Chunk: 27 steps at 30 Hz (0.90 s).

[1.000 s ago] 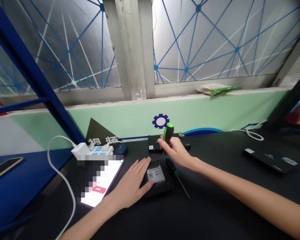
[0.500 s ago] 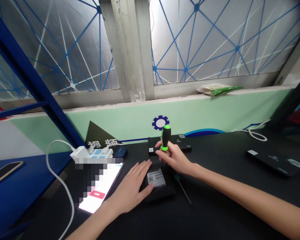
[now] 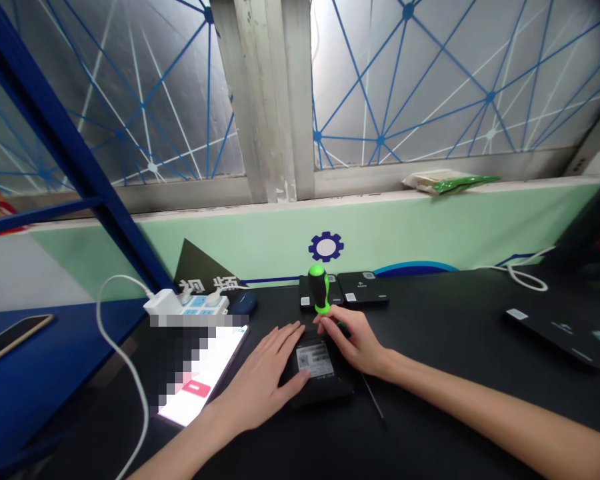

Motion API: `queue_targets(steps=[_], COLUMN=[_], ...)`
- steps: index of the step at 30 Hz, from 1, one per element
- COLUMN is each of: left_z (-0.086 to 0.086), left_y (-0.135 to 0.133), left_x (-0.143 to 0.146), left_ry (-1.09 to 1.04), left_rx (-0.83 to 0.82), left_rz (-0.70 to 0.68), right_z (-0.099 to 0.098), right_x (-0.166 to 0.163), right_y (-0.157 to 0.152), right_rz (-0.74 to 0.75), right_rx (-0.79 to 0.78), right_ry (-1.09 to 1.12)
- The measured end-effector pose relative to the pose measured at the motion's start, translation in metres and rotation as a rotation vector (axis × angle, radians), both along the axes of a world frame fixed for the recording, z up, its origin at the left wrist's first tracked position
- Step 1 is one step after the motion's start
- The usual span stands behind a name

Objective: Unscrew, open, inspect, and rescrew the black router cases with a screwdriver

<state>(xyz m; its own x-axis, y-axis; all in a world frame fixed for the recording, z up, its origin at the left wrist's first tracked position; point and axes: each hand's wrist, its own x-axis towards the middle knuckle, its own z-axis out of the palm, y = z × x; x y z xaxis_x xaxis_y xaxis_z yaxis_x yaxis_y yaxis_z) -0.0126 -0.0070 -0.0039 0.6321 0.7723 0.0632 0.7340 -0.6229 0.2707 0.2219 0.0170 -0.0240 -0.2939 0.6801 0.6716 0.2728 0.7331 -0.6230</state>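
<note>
A black box-shaped device (image 3: pixel 320 390) with a white printed label lies on the black table. My left hand (image 3: pixel 267 373) rests flat along its left side, fingers stretched out and the thumb on the label's edge. Pinched between the fingers of my right hand (image 3: pixel 355 337) is a green and black screwdriver (image 3: pixel 320 290), held nearly upright over the device's far edge. Its tip is hidden by my fingers. Beneath my right wrist lies a second screwdriver (image 3: pixel 373 398), its thin shaft pointing toward me and its handle mostly covered.
Two flat black boxes (image 3: pixel 363 291) lie behind my right hand, and another black box (image 3: pixel 563 337) is at the right. On the left are a lit tablet (image 3: pixel 205 380), a dark mouse (image 3: pixel 244 303), a power strip (image 3: pixel 207 305), a white cable (image 3: pixel 139 380) and a phone (image 3: pixel 15 340).
My right hand has moved lower, and the screwdriver's handle has shifted left and down. My left hand stays on the device. The view has shifted slightly.
</note>
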Motion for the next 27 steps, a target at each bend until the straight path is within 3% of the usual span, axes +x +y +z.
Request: queue_targets(steps=[16,27], left_z=[-0.002,0.0019], left_y=[0.0014,-0.0004], left_x=[-0.002,-0.0008], left_ry=[-0.006,-0.003], left_rx=[0.038,0.049], left_rz=[0.049,0.047], right_z=[-0.0012,-0.0007], right_x=[0.0,-0.0002], right_y=[0.0024,0.0011], right_rz=[-0.008,-0.008], right_rx=[-0.135,-0.097], right_ry=[0.178,0.157])
